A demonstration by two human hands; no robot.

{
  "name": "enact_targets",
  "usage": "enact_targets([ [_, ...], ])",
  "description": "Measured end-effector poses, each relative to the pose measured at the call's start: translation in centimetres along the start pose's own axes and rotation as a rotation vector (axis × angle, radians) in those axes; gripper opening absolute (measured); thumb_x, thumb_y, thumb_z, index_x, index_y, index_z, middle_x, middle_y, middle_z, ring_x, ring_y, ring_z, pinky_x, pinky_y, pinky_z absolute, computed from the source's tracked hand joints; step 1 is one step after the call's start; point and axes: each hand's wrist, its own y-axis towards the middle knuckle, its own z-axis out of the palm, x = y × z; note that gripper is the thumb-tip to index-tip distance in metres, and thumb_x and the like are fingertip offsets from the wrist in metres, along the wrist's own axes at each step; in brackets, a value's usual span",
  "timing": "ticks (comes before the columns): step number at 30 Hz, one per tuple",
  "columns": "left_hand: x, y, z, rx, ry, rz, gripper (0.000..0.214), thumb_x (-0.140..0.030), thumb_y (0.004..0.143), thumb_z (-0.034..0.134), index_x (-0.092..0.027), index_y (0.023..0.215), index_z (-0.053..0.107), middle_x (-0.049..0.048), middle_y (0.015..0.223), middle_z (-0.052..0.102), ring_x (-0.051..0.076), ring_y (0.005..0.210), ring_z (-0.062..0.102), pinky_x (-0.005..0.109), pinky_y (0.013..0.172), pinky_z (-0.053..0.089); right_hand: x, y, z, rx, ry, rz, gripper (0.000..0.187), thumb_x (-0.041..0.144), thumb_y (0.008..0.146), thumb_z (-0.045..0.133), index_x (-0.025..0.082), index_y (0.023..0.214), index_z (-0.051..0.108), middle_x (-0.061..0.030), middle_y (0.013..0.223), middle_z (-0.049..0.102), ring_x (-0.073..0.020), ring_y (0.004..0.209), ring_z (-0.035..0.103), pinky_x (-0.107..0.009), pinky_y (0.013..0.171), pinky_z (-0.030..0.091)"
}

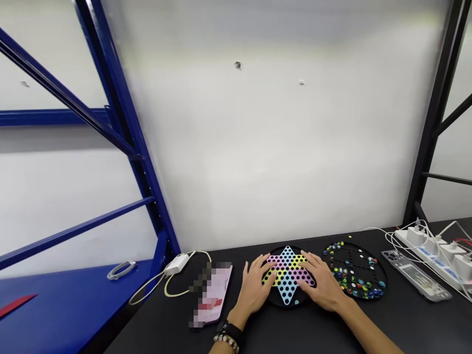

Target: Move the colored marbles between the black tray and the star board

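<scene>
A round black Chinese checkers board [287,290] with a star of pink, yellow and blue holes lies on the black table. My left hand [256,286] rests flat on the board's left edge, fingers spread, holding nothing. My right hand [321,282] lies flat on the board's right edge, fingers spread too. Just right of it sits a round black tray [356,255] with several coloured marbles [359,285] around its rim.
A pink packet [214,295] lies left of the board, beside a white charger with cable [177,264]. At the right lie a phone [415,275] and a white power strip [437,250] with plugs. Blue shelving [121,128] stands at left, a black frame [435,123] at right.
</scene>
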Motion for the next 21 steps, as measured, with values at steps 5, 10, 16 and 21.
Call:
enact_targets([
  [5, 0.0, 0.1, 0.0, 0.012, -0.006, -0.019, 0.033, -0.041, 0.098, 0.043, -0.037, 0.126, 0.061, -0.0008, 0.146, 0.052, 0.026, 0.139, 0.04, 0.064, 0.117, 0.017, -3.9, -1.7, -4.8, -0.19, -0.046, 0.101, 0.043, 0.053, 0.094, 0.042, 0.025, 0.118, 0.064, -0.0089, 0.136, 0.056, -0.0279, 0.126, 0.05, -0.045, 0.106, 0.039],
  [10, 0.2, 0.2, 0.5, 0.012, -0.006, -0.018, 0.035, -0.04, 0.099, 0.042, -0.037, 0.129, 0.059, 0.0, 0.144, 0.053, 0.026, 0.137, 0.043, 0.065, 0.116, 0.019, -10.4, -5.4, -8.9, -0.102, -0.114, 0.271, 0.042, 0.055, 0.094, 0.038, 0.025, 0.103, 0.065, -0.0083, 0.114, 0.065, -0.0286, 0.112, 0.058, -0.046, 0.1, 0.043],
  [16, 0.6, 0.4, 1.0, -0.027, 0.002, -0.006, 0.035, -0.041, 0.099, 0.041, -0.037, 0.129, 0.058, 0.0008, 0.143, 0.054, 0.025, 0.135, 0.046, 0.065, 0.115, 0.021, -11.9, -8.4, -8.8, -0.012, 0.002, 0.201, 0.039, 0.049, 0.098, 0.031, 0.027, 0.101, 0.063, -0.0053, 0.104, 0.066, -0.0227, 0.103, 0.061, -0.037, 0.096, 0.047],
  [21, 0.6, 0.4, 1.1, -0.02, -0.015, -0.02, 0.034, -0.041, 0.099, 0.041, -0.037, 0.127, 0.059, 0.0007, 0.143, 0.055, 0.025, 0.134, 0.047, 0.065, 0.115, 0.02, -11.2, -8.4, -9.0, -0.045, 0.136, 0.206, 0.039, 0.045, 0.097, 0.032, 0.025, 0.101, 0.065, -0.0054, 0.105, 0.068, -0.0216, 0.102, 0.061, -0.034, 0.094, 0.048],
])
